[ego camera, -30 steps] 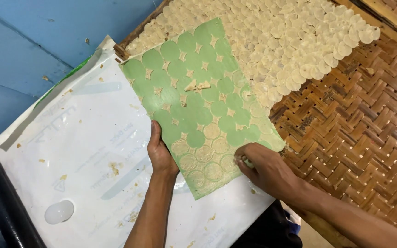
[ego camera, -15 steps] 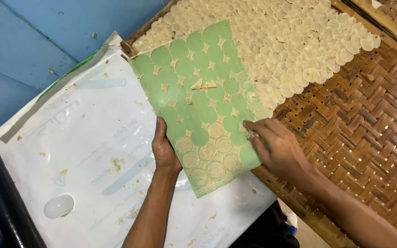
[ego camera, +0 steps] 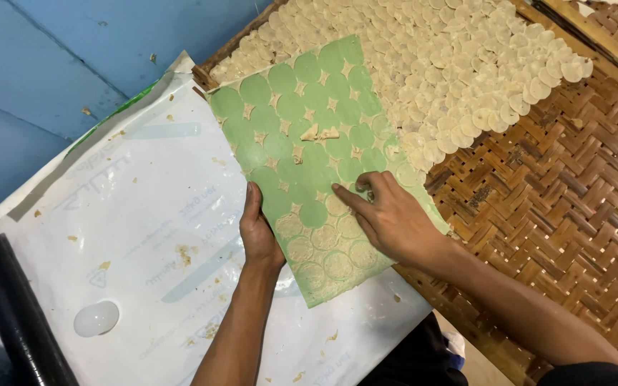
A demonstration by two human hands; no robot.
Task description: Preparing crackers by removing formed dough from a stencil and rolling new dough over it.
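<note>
My left hand [ego camera: 260, 232] grips the green sheet [ego camera: 309, 150] edge; my right hand [ego camera: 388, 214], moved farther up, now presses flat, peeling discs [ego camera: 327, 254].

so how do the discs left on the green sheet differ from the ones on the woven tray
The discs on the green sheet are few and lie side by side without overlapping; the discs on the woven tray are many and overlap in rows. The sheet's discs sit by the hands, the tray's farther away. Both are thin, round and pale cream.
</note>
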